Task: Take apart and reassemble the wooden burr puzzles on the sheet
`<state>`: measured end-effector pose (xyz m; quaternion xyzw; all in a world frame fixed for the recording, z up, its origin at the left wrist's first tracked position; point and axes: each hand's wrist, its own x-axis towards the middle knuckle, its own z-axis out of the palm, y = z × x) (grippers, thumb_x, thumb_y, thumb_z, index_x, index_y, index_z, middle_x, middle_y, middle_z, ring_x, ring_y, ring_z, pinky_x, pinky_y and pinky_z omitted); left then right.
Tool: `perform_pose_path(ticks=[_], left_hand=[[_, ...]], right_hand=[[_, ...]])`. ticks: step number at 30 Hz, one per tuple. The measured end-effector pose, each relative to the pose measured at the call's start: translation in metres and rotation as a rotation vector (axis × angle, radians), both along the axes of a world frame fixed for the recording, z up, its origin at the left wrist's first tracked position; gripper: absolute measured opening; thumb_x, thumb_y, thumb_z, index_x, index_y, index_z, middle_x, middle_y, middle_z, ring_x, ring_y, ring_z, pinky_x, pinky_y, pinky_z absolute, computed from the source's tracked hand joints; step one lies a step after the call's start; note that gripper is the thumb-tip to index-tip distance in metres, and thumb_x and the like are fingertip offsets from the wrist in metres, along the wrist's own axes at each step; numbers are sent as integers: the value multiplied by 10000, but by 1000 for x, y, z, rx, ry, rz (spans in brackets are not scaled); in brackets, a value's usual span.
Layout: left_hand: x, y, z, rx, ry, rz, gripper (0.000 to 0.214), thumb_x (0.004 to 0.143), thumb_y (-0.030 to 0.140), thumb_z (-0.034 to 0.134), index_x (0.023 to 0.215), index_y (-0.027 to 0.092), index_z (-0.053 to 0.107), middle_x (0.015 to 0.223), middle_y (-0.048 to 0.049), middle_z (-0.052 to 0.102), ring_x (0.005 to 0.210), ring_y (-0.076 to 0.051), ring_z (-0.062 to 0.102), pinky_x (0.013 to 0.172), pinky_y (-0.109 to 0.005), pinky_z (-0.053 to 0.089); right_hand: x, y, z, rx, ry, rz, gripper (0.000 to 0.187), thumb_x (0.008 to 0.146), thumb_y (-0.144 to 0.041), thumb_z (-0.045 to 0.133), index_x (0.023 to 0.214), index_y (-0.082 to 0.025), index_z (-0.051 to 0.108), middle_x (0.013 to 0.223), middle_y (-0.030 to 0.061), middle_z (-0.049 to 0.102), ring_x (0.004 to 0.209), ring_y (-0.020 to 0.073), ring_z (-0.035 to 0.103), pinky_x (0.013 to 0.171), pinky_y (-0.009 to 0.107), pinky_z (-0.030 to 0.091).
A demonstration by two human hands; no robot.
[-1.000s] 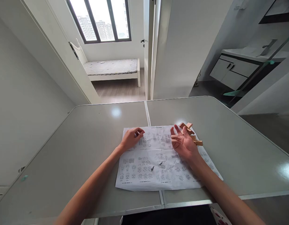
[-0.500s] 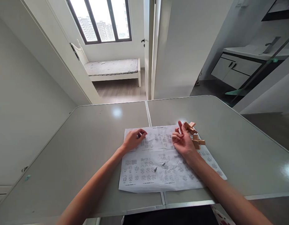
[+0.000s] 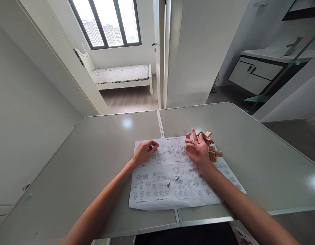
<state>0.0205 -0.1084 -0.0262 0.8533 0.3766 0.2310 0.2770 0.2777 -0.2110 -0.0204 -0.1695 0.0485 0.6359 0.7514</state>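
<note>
Grey tabletop (image 3: 101, 146) bears a printed sheet (image 3: 170, 166), captions (image 3: 161, 199) seemingly too small to read.

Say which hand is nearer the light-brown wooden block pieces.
Right. The right hand is just left of the wooden pieces; the left hand is farther left, over the white printed paper sheet.

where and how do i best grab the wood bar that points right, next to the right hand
Probably by its free right end, pinched across the bar's long sides, coming from the right: that end juts out clear, while other blocks and the right hand crowd its left.
</note>
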Motion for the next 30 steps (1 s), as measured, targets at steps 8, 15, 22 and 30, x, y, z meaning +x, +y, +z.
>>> perform_pose_path(ticks=[8, 15, 22, 30], left_hand=[[1, -1, 2, -1, 1, 0, 232, 964, 363, 559, 948, 239, 754, 829, 8, 789, 596, -122, 609, 642, -233, 497], [0, -1, 2, 0, 0, -1, 219, 965, 341, 559, 951, 237, 751, 826, 13, 786, 593, -119, 608, 643, -232, 495], [0, -3, 5, -7, 1, 0, 223, 972, 338, 550, 951, 231, 744, 831, 14, 786, 581, -113, 601, 631, -226, 488], [1, -3, 6, 12, 0, 0, 216, 969, 335, 565, 951, 229, 752, 815, 18, 788, 586, -112, 623, 626, -222, 493]], right_hand=[[7, 13, -6, 1, -35, -49, 238, 1078, -516, 509, 1235, -393, 639, 899, -37, 663, 459, 40, 428, 353, 75, 450], [3, 17, -15, -4, -170, -42, 259, 996, -510, 673, 1214, -370, 653, 802, -59, 634, 451, 36, 413, 331, 66, 407], [-14, 14, -17, 28, -387, 20, 359, 906, -483, 787, 1179, -273, 683, 696, -83, 532, 452, 29, 395, 343, 78, 383], [-33, 4, -10, 119, -708, 213, 325, 890, -511, 791, 937, -203, 697, 618, -80, 449, 434, 52, 324, 342, 150, 380]])
